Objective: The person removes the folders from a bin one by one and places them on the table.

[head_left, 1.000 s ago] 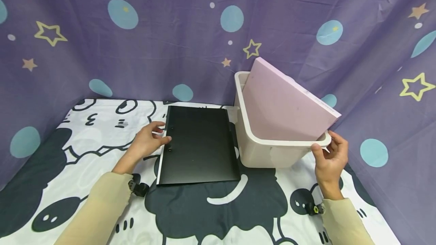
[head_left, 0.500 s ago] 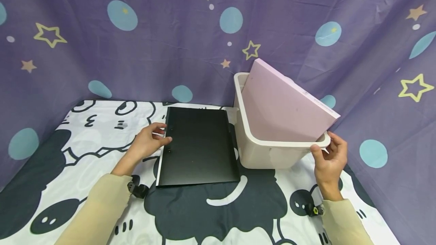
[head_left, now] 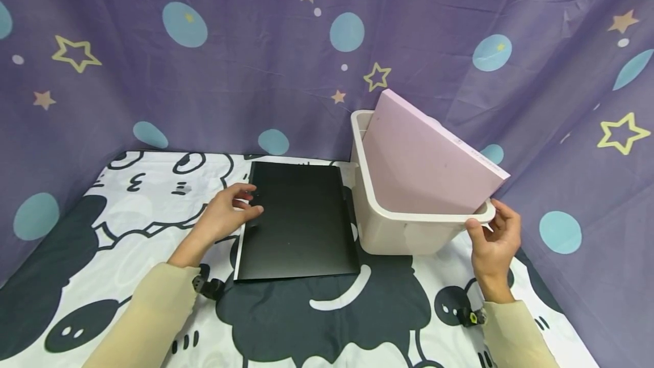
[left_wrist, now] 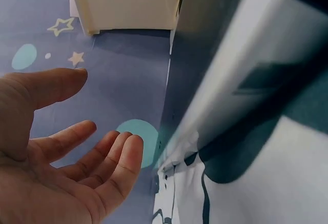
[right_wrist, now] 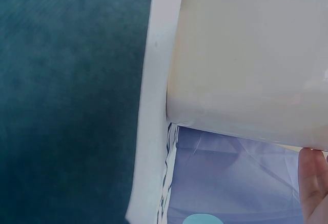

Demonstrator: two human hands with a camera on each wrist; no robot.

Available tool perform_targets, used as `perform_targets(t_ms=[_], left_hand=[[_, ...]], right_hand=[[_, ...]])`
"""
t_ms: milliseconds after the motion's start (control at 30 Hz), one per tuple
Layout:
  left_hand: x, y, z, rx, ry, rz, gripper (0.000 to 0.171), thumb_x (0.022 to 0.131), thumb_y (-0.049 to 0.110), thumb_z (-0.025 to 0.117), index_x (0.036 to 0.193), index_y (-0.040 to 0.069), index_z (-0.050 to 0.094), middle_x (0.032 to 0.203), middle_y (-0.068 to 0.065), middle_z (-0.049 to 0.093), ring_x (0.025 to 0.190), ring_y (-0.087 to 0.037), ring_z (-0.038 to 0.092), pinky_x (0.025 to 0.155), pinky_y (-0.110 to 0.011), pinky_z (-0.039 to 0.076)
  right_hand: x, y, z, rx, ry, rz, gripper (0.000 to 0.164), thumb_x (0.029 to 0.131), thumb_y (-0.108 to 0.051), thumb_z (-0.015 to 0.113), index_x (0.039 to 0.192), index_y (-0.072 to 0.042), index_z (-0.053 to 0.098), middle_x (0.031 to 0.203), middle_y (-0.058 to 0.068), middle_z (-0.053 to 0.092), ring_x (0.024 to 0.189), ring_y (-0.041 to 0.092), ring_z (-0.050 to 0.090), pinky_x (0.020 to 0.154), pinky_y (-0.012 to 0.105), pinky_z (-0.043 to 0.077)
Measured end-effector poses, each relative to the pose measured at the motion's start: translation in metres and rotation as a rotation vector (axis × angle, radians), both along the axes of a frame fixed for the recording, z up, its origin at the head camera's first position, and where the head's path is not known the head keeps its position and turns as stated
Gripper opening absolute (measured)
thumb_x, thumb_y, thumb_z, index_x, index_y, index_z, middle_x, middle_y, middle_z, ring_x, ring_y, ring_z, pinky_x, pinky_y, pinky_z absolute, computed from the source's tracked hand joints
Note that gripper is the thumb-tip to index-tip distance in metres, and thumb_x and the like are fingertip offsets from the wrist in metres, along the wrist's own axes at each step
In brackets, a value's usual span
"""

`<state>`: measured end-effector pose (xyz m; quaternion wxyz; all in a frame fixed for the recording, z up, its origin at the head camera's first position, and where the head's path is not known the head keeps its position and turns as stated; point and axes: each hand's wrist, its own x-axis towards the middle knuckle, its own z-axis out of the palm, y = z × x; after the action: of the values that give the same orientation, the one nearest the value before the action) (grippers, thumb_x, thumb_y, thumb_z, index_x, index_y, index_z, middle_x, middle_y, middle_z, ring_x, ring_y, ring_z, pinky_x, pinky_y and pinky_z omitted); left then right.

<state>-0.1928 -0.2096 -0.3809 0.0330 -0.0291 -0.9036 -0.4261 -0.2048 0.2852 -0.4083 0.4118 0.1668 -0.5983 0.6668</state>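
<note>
A black folder [head_left: 301,220] lies flat on the cloth, a pale strip along its left side. My left hand [head_left: 225,212] hovers at that left edge, fingers loosely bent and thumb apart. In the left wrist view the left hand [left_wrist: 77,147] holds nothing and sits beside the folder's side [left_wrist: 225,65]. A cream plastic bin [head_left: 403,234] stands right of the folder. My right hand [head_left: 495,249] grips the bin's front right corner at the rim, thumb in front, fingers behind. A flat pink box-like piece [head_left: 424,158] with small print along its top edge leans inside the bin.
A white cloth [head_left: 286,356] with dark cartoon drawings covers the surface. Behind it and to the right hangs a purple curtain [head_left: 245,72] with stars and blue ovals, close to the bin's back.
My left hand has shifted slightly right, so its fingertips now overlap the folder more. My right hand, the bin and the pink piece stay put.
</note>
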Motion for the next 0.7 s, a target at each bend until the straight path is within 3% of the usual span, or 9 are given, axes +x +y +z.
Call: perform_targets(t_ms=[467,700], left_hand=[[0.005,0.014,0.009,0.008,0.059,-0.034,0.053,0.086,0.023,0.071,0.132,0.006,0.052,0.120,-0.019,0.059,0.101,-0.030,0.062,0.077,-0.040,0.051],[0.007,0.020,0.011,0.003,0.090,-0.053,0.052,0.084,0.022,0.072,0.130,0.006,0.054,0.116,-0.016,0.060,0.099,-0.029,0.062,0.078,-0.040,0.051]], right_hand=[[0.010,-0.008,0.013,-0.007,0.000,0.005,0.060,0.076,0.000,0.075,0.125,0.018,0.044,0.106,0.016,0.064,0.084,0.016,0.060,0.069,0.018,0.051],[0.006,-0.005,0.008,-0.006,-0.005,0.003,0.062,0.076,-0.001,0.076,0.125,0.017,0.044,0.107,0.016,0.064,0.085,0.017,0.061,0.069,0.019,0.051]])
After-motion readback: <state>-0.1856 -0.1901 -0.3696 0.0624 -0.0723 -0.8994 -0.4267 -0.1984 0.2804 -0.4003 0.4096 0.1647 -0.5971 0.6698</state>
